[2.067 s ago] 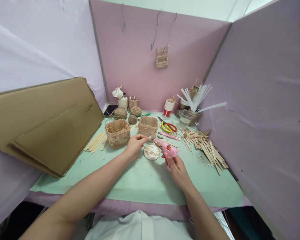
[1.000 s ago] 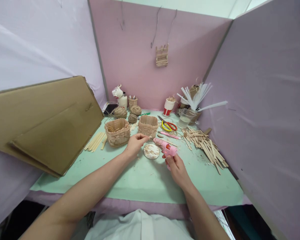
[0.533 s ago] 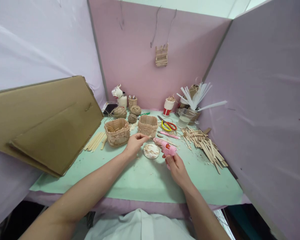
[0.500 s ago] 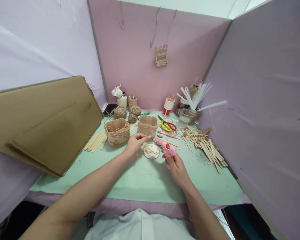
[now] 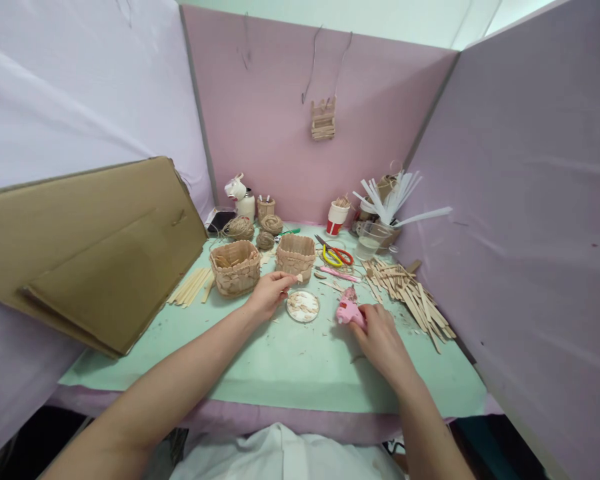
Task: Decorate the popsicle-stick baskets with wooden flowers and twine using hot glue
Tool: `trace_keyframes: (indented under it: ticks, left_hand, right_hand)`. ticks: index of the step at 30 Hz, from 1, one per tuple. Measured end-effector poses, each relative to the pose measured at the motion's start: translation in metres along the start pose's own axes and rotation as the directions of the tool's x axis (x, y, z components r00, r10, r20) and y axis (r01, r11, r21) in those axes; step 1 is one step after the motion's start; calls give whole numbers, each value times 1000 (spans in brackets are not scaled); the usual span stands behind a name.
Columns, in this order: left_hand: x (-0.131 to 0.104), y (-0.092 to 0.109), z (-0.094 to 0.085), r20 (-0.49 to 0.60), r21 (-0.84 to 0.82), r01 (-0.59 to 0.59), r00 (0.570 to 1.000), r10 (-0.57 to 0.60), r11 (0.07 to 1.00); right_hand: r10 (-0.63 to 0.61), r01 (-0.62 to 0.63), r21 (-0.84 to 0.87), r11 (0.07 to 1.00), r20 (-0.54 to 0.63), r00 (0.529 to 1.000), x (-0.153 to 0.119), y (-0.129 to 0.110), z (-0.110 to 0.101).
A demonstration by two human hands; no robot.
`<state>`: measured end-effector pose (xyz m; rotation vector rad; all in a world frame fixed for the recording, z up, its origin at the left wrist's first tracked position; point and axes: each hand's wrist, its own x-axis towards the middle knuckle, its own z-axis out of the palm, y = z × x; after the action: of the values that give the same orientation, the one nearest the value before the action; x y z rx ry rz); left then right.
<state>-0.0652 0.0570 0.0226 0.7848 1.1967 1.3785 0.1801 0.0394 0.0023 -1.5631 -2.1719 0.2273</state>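
Our left grip pinches a chip by a basket; our right grip clasps the gun near the dish. We could drop the chip by loosening — or cause drips by tilting the gun.

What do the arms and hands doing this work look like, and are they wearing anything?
They are human. The left hand and right hand have no gloves, and no watch or bracelet shows. Both forearms are bare, with no sleeves in view. Below, a pale garment with a vertical band down its front is visible.
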Motion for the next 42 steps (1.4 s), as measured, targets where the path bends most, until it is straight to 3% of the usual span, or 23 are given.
trace_keyframes:
  ticks: [4, 7, 9, 11, 15, 19, 22, 29, 35, 42]
  left_hand:
    - [0, -1, 0, 66, -81, 77, 995, -71, 994]
    - [0, -2, 1, 89, -84, 92, 992, -84, 992]
    - [0, -2, 2, 87, -65, 82, 993, -76, 995]
    - [-1, -2, 3, 82, -27, 28, 996, -26, 999]
    - [-3, -1, 2, 150, 49, -142, 980, 134, 989]
    - [-3, 0, 1, 210, 44, -206, 959, 192, 978]
    - [-3, 1, 1, 217, 44, -209, 957, 195, 977]
    - [-3, -1, 0, 240, 110, -249, 946, 218, 962]
    - [-4, 1, -2, 280, 125, -301, 925, 257, 945]
    - [-1, -3, -2, 263, 163, -277, 937, 229, 947]
  right_hand:
    - [82, -51, -238, 970, 123, 989, -1, 21, -10]
    - [69, -50, -219, 974, 80, 994, 1, 16, -23]
    - [-4, 3, -71, 997, -8, 1000, 8, 2, -31]
    - [-64, 72, 194, 978, -50, 997, 21, -17, -32]
    - [-93, 10, 649, 761, 94, 991, 55, -49, -15]
    - [-111, -108, 822, 559, 203, 973, 72, -58, 8]
    - [-111, -157, 862, 481, 237, 965, 71, -59, 14]
    - [-93, -234, 865, 443, 304, 948, 69, -63, 12]
    - [-139, -321, 880, 351, 388, 911, 66, -64, 13]
    - [-111, -268, 901, 342, 322, 940, 64, -64, 18]
